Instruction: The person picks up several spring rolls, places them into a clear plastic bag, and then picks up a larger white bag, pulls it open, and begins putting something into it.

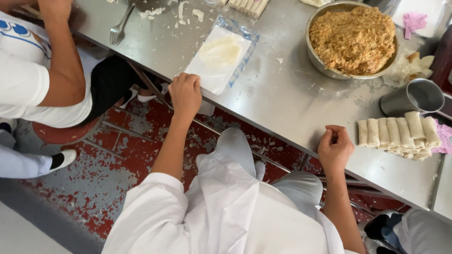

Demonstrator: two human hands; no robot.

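Note:
My left hand rests at the near edge of the steel table, its fingers on the corner of a white wrapper sheet lying on a clear plastic bag. My right hand hangs at the table's edge with fingers curled loosely and nothing in them. A pile of rolled white wrappers lies just right of that hand. A metal bowl full of shredded brown filling stands at the far side.
A steel cup stands beside the rolls, with pink paper scraps near it. A fork and wrapper scraps lie at the far left. Another person in white sits at the left, arm on the table. More rolls at the top edge.

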